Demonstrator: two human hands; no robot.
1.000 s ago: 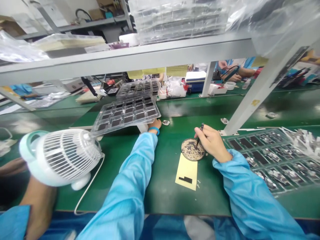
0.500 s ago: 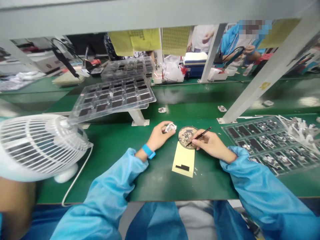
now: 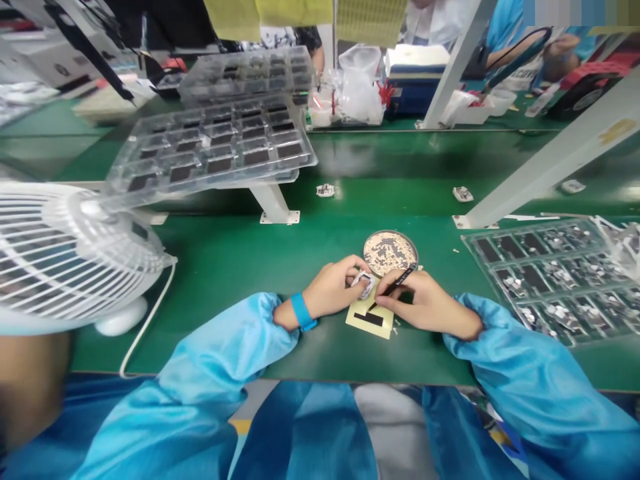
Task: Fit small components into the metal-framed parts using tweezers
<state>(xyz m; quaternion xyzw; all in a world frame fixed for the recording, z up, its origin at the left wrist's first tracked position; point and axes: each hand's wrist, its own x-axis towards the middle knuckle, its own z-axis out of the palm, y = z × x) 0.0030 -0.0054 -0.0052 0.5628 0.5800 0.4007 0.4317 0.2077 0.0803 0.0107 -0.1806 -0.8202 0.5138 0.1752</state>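
My left hand (image 3: 336, 287) is closed around a small white plastic part (image 3: 364, 285), holding it over the upper edge of a yellow sheet of paper (image 3: 383, 328). Black strips (image 3: 369, 319) stick to that sheet. In my right hand (image 3: 417, 300) are slim black tweezers (image 3: 399, 283) with pale lettering, gripped like a pen. Their tip points down at the sheet, close to the black strips; whether it touches them I cannot tell. Just behind both hands lies a round dish (image 3: 417, 255) of tiny beige and dark pieces.
A white fan (image 3: 75, 260) stands at the left, its cord on the green table (image 3: 220, 267). Clear trays (image 3: 210, 143) rest on a raised shelf. Another tray (image 3: 530, 267) of parts lies right. Loose white parts (image 3: 325, 191) sit further back. People work beyond the posts.
My right hand has brought the tweezers from the dish down to the yellow sheet. My left hand has moved right with the white part, nearer the tweezers. The camera view has tilted downward.
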